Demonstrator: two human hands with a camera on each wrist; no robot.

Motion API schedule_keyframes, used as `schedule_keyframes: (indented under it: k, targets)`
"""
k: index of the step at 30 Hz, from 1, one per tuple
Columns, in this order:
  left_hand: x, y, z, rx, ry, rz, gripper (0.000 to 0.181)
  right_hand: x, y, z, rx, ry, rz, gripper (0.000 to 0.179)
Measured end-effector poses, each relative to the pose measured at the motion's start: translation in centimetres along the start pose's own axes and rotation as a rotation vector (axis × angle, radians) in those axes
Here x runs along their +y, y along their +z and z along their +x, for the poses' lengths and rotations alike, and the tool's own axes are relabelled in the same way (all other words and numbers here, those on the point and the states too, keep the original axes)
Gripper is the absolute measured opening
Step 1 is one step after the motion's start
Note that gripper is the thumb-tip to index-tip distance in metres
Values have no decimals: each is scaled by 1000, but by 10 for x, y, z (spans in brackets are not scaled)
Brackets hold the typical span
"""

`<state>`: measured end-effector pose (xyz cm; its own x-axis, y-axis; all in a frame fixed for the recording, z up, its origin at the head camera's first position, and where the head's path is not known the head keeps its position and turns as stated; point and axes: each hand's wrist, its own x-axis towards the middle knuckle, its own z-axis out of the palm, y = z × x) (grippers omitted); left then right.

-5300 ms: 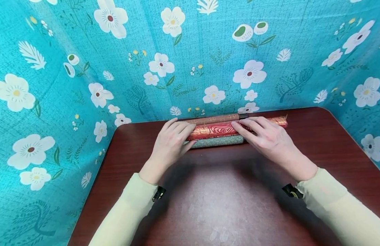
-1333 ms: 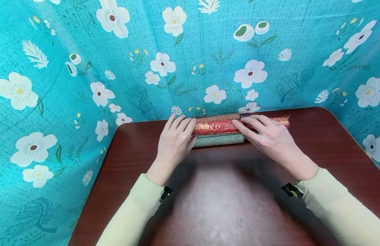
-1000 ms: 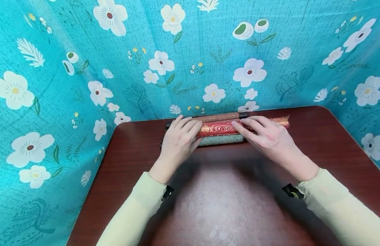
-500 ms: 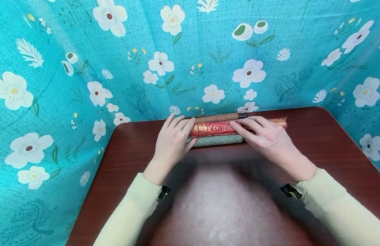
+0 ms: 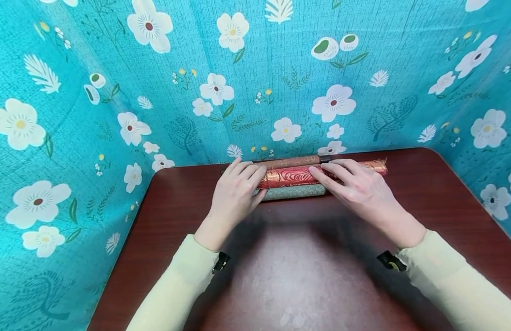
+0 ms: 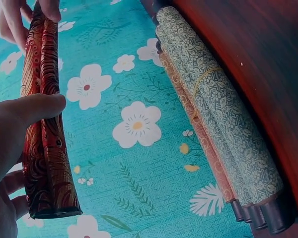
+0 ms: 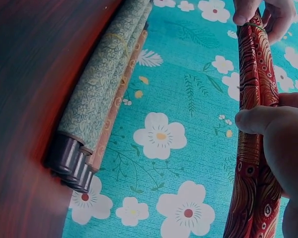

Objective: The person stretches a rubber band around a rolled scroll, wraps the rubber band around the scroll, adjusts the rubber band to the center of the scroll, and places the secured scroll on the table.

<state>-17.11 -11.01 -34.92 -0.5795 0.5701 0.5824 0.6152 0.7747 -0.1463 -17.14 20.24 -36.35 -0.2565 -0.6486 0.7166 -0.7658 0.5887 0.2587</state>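
A long red and gold brocade roll point(image 5: 294, 176) is held up in both hands, level and apart from the scrolls behind it in the wrist views. My left hand point(image 5: 236, 191) grips its left part, thumb on the near side and fingers over the far side. Farther right, my right hand point(image 5: 364, 193) grips it likewise, and the frayed end sticks out beyond. A thin cord circles the roll near the left hand. Rolled scrolls lie on the table: a green patterned scroll point(image 7: 97, 84) and a brown patterned scroll point(image 5: 298, 161), with dark rod ends point(image 7: 64, 156).
The dark red wooden table point(image 5: 288, 276) has its back edge just behind the scrolls. A blue flowered cloth point(image 5: 255, 69) hangs behind it and along both sides.
Both hands keep hold of the brocade roll. My left hand shifts slightly right along it, back left, then a little right again. The right hand stays nearly still.
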Motion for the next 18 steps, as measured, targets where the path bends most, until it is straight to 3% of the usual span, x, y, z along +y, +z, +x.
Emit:
schedule_keyframes:
  k: [7, 12, 18]
  targets:
    - [8, 3, 6, 12, 23, -30, 49, -4, 0, 4, 13, -3, -5, 41]
    - [8, 1, 9, 13, 22, -2, 59, -1, 2, 5, 24, 9, -8, 39]
    - [1, -7, 5, -84, -51, 37, 61, 2, 1, 0, 9, 13, 1, 41]
